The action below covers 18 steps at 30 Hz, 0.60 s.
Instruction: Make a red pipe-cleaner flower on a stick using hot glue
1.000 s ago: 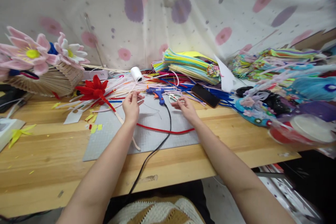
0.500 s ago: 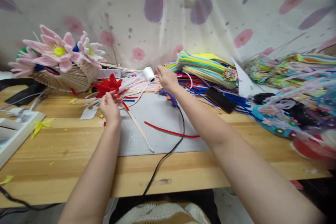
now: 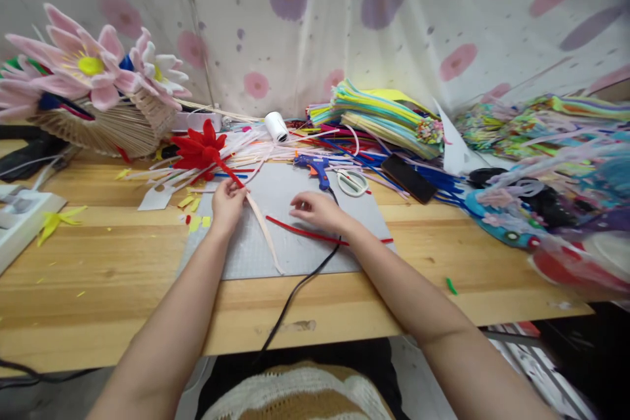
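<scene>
My left hand [image 3: 227, 200] rests on the left edge of the grey cutting mat [image 3: 295, 252], fingers pinched together at the end of the red flower's stem [image 3: 231, 174], where a pale strip [image 3: 266, 236] begins. The red flower [image 3: 199, 146] lies just beyond it. My right hand [image 3: 317, 209] lies palm down on the mat, its fingers stretched towards the left. They rest over the red pipe cleaner [image 3: 364, 238], which lies across the mat.
A blue glue gun [image 3: 312, 165] with a black cord [image 3: 290, 295], white-handled scissors [image 3: 352, 182], a white thread spool [image 3: 275, 126] and a black phone [image 3: 408, 177] lie behind the mat. Stacked coloured sheets [image 3: 384, 119], pink flowers [image 3: 83, 69] and craft clutter [image 3: 541, 190] line the wooden table [image 3: 98, 275].
My right hand has come back from the spool at the rear down onto the red pipe cleaner. My left hand moved from the flower head to the stem end by the mat.
</scene>
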Each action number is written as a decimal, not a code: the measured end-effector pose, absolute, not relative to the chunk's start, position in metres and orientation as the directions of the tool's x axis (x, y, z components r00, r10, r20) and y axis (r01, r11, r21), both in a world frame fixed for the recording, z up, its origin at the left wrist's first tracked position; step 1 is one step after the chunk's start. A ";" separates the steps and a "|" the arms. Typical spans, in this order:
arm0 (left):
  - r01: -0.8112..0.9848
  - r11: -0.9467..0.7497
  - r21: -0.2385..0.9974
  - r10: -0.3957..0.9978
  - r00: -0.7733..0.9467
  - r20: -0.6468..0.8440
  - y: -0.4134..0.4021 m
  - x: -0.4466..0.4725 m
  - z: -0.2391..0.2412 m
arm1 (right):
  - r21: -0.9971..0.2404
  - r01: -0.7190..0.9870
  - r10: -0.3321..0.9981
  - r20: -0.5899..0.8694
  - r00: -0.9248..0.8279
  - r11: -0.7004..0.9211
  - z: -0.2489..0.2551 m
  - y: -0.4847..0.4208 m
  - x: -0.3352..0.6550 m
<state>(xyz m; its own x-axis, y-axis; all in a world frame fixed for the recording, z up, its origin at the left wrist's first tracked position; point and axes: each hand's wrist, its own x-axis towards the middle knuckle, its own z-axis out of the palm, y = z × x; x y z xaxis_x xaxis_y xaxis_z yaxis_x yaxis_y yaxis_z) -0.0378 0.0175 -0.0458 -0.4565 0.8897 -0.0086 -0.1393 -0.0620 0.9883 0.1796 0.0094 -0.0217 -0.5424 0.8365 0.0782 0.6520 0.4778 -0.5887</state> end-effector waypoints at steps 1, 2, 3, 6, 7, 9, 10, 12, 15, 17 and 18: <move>-0.157 -0.105 0.982 0.888 -0.459 0.021 0.014 -0.035 -0.041 | -0.561 0.646 0.816 0.098 -0.569 0.517 -0.025 0.002 0.175; -0.170 -0.137 0.976 0.885 -0.463 0.044 0.011 -0.033 -0.036 | -0.522 0.651 0.804 0.122 -0.583 0.551 -0.028 -0.003 0.170; -0.184 -0.157 0.970 0.889 -0.453 0.058 0.007 -0.032 -0.032 | -0.477 0.667 0.800 0.144 -0.583 0.572 -0.031 -0.006 0.165; -0.208 -0.195 0.958 0.901 -0.424 0.092 -0.002 -0.028 -0.027 | -0.375 0.744 0.830 0.173 -0.530 0.553 -0.037 -0.008 0.158; -0.213 -0.206 0.955 0.904 -0.416 0.102 -0.004 -0.027 -0.028 | -0.369 0.762 0.846 0.179 -0.503 0.532 -0.039 -0.007 0.157; -0.219 -0.231 0.948 0.906 -0.404 0.127 -0.007 -0.025 -0.030 | -0.400 0.786 0.882 0.189 -0.432 0.471 -0.041 -0.007 0.160; -0.223 -0.246 0.943 0.906 -0.399 0.142 -0.008 -0.023 -0.031 | -0.428 0.795 0.902 0.187 -0.388 0.431 -0.042 -0.007 0.162; -0.231 -0.277 0.933 0.904 -0.392 0.171 -0.010 -0.020 -0.033 | -0.486 0.808 0.943 0.160 -0.292 0.333 -0.041 -0.008 0.167; -0.261 -0.308 0.915 0.905 -0.376 0.198 -0.013 -0.016 -0.030 | -0.556 0.794 0.969 0.123 -0.215 0.246 -0.039 -0.007 0.173; -0.325 -0.252 0.912 0.940 -0.306 0.151 -0.015 -0.013 -0.026 | -0.586 0.761 0.960 0.144 -0.241 0.279 -0.040 -0.005 0.175; -0.369 -0.195 0.909 0.962 -0.253 0.103 -0.016 -0.012 -0.023 | -0.588 0.747 0.950 0.164 -0.265 0.310 -0.040 -0.004 0.175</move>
<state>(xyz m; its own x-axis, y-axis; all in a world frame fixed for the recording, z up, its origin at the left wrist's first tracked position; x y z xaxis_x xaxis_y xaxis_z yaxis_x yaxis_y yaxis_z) -0.0122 -0.0157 -0.0232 -0.2534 0.9619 0.1031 -0.3688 -0.1946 0.9089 0.1748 -0.0043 -0.0403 -0.2653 0.9502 0.1638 0.7468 0.3099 -0.5884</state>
